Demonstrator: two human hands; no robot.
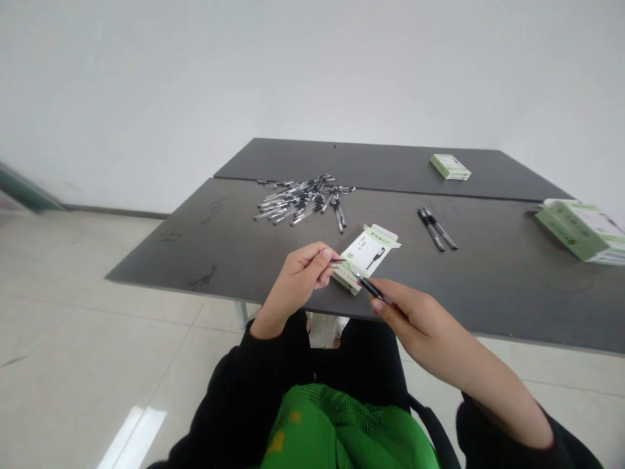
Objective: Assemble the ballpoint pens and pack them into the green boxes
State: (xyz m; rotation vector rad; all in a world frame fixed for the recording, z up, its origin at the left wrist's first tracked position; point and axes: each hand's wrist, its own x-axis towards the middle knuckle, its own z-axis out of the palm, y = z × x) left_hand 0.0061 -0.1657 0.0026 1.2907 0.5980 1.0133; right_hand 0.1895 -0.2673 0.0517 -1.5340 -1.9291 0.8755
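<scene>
A green cloth (336, 430) lies on the lap, nearest the view. Over the dark counter (205, 251), the right hand (420, 319) has its fingers closed narrowly on a pen (372, 288), just beside an open box (366, 257). The left hand (295, 280) pinches something thin, too small to tell. A pen pile (303, 198) lies beyond. Close, steady pinches suit such slim pieces.

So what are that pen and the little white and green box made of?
The pen looks like glossy black plastic, going by the shine on its barrel. The box seems to be thin printed card, with folded flaps.
</scene>
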